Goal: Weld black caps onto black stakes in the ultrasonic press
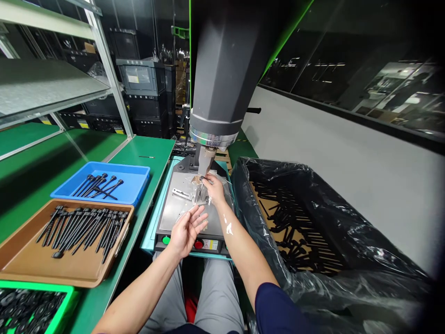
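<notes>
My right hand (214,189) reaches to the fixture under the head of a large grey machine (220,69). Its fingers are pinched at a small dark part (202,178) beside the metal horn (206,160). My left hand (188,229) is held palm up above the front of the metal base plate (167,214), fingers spread, with nothing in it. The lower part of the fixture (199,197) stands between the two hands. What lies under the right fingertips is partly hidden.
At left are a blue tray (142,185) and a brown tray (21,241) of black stemmed parts, and a green bin (67,297) of black pieces. A plastic-lined box (250,218) stands right. Green (166,240) and red (198,244) buttons face me.
</notes>
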### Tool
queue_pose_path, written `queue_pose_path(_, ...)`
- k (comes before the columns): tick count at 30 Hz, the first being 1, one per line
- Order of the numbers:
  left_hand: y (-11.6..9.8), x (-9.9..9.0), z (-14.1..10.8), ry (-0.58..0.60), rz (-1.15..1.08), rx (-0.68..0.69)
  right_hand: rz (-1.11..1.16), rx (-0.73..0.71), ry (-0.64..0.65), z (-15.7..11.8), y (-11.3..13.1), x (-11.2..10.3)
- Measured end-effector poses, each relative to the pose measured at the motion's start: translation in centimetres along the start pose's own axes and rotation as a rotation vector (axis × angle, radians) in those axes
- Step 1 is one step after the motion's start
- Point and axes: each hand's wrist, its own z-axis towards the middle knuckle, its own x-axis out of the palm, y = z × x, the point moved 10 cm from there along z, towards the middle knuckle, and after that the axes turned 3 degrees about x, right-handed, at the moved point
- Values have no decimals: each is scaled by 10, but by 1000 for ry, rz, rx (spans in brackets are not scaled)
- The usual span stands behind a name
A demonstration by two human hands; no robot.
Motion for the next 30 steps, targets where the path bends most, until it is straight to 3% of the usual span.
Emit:
queue_pose_path(6,0,-2,0,-3,12,8,14,27,-53,0,-6,-3)
queue_pose_path(13,7,-10,-5,-7,19,1,237,282,-84,5,-57,-21)
queue_pose_path(20,18,-21,-6,-30,16,-18,188,183,-95,25,-58,-41)
queue_pose_path(24,23,-25,-7,-42,32,-30,274,260,-130,10,-74,-47)
queue_pose_path(30,30,-34,-10,-78,34,-50,431,507,-47,-31,-105,-44)
